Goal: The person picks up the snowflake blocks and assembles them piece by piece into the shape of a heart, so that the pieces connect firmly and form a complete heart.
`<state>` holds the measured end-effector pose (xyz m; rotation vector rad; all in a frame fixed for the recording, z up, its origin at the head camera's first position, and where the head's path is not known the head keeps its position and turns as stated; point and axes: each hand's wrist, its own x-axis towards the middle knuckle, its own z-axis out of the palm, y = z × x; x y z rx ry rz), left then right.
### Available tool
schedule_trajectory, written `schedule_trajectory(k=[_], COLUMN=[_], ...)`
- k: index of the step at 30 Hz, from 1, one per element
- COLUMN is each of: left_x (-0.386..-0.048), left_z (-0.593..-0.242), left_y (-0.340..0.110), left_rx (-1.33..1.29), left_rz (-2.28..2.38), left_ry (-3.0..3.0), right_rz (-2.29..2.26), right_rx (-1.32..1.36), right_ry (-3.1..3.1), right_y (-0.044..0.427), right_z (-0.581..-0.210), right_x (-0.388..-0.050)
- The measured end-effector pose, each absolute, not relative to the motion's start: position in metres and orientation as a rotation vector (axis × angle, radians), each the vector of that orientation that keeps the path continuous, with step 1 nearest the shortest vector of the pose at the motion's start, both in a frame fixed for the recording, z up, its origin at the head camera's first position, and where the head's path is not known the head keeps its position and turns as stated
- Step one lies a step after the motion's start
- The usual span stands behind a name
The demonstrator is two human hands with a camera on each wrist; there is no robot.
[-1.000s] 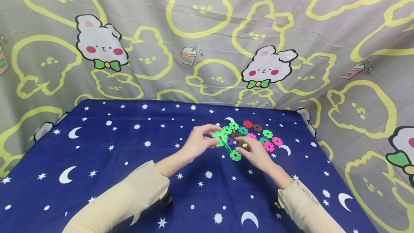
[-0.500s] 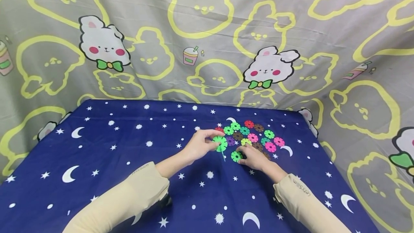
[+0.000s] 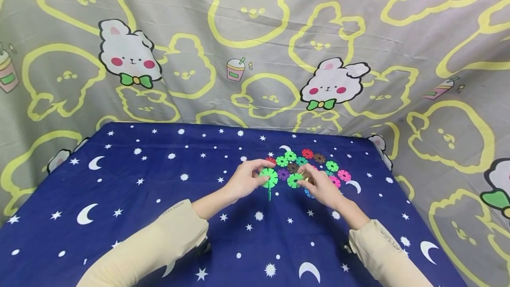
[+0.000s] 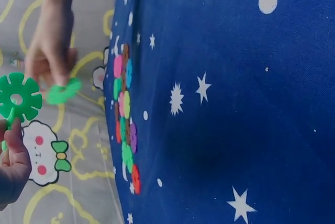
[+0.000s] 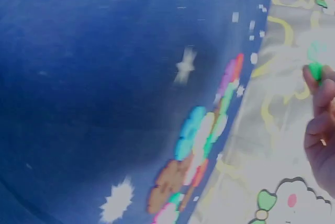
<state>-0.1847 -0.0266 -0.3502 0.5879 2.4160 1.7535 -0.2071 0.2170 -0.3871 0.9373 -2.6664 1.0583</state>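
In the head view my left hand [image 3: 247,180] pinches a bright green notched plastic disc [image 3: 268,178] by its left side. A second green piece [image 3: 269,193], seen edge-on, hangs below it and looks joined to it. My right hand [image 3: 322,186] holds another green notched disc [image 3: 295,180] between thumb and fingers, a short gap to the right of the first. The left wrist view shows both held discs apart, the left one [image 4: 30,98] face-on and the right one [image 4: 64,92] tilted and blurred. In the right wrist view, my fingers pinch a green disc [image 5: 315,71].
Behind and right of the hands lie several loose notched discs, among them a red one [image 3: 307,153], a purple one [image 3: 283,174] and a pink one [image 3: 344,175]. The right hand partly covers a blue disc [image 3: 309,193]. A dark blue starry cloth [image 3: 159,225] covers the table; a patterned curtain [image 3: 247,101] hangs behind.
My right hand has reached down to a green disc on the cloth, gripped it, and raised it toward the left hand. The left hand has turned its joined green pieces slightly.
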Motion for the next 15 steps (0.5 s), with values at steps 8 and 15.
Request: schedule_trajectory(k=[8, 15], left_x=[-0.183, -0.181], left_z=[-0.349, -0.348], left_y=[-0.024, -0.023], left_rx=[0.511, 0.530], left_rz=[1.806, 1.830], left_ry=[2.397, 2.330], right_rz=[1.072, 1.032], right_rx=[1.042, 1.093], right_ry=[-2.307, -2.085], right_y=[0.203, 0.182], right_z=[-0.369, -0.350], right_x=[-0.188, -0.171])
